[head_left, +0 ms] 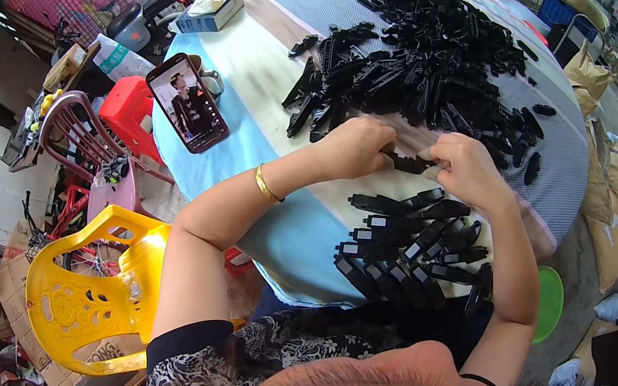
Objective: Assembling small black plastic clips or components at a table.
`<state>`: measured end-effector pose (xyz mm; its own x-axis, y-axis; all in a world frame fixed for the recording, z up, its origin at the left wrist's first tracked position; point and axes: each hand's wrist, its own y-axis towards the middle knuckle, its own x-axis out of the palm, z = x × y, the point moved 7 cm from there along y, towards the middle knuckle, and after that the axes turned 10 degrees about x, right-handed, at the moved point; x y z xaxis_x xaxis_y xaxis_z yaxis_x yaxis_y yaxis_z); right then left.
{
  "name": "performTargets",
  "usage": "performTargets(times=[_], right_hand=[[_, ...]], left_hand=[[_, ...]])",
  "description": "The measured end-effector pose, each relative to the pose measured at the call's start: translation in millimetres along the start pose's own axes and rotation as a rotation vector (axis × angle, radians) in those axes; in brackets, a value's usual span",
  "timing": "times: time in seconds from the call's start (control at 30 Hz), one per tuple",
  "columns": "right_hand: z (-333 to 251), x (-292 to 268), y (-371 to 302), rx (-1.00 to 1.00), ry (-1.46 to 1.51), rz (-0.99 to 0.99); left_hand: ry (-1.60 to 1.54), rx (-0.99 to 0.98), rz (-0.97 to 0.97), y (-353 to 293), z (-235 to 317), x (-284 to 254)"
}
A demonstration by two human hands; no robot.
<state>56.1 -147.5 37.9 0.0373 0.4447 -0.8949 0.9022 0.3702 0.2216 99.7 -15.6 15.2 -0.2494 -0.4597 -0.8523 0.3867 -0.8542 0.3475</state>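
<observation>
Our left hand (364, 150) and right hand (468, 170) pinched a black piece (407, 163) at both ends, the loose heap (439, 63) at twelve o'clock, laid-out pieces (425, 237) at six. We seemed to be working it over; the next move likely called for even fingertip pressure.

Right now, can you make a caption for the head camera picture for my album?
Left hand and right hand hold a black piece between a big black pile and a smaller group.

On the tabletop (302, 233): heap of parts (432, 58), upper centre of frame; second cluster (373, 251) below; phone (187, 103) left, box (212, 17) behind it. Beyond: chair (86, 307) lower left, probably sacks (610, 246) right.
</observation>
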Motion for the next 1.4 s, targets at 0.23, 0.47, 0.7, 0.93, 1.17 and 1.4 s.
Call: performTargets(times=[0.23,0.47,0.7,0.93,1.17,1.4], right_hand=[[-3.6,17.8,4.7,-0.080,0.144,0.109],[84.1,-45.8,1.1,0.327,0.036,0.324],[108.3,-37.6,5.4,0.417,-0.313,0.399],[119.0,-41.5,1.0,0.416,-0.390,0.557],[71.4,-30.1,25.7,0.035,-0.290,0.615],[84.4,-6.2,87.4,0.345,-0.513,0.233]], left_hand=[[-0.051,0.065,0.007,3.6,3.9,4.1],[-0.266,0.143,-0.245,2.2,30.5,19.8],[0.379,0.347,0.180,59.2,20.7,22.4],[0.647,0.411,0.103,93.7,29.0,52.1],[0.325,0.164,-0.056,36.4,28.8,26.0],[0.124,0.056,0.057,6.2,-0.7,9.9]])
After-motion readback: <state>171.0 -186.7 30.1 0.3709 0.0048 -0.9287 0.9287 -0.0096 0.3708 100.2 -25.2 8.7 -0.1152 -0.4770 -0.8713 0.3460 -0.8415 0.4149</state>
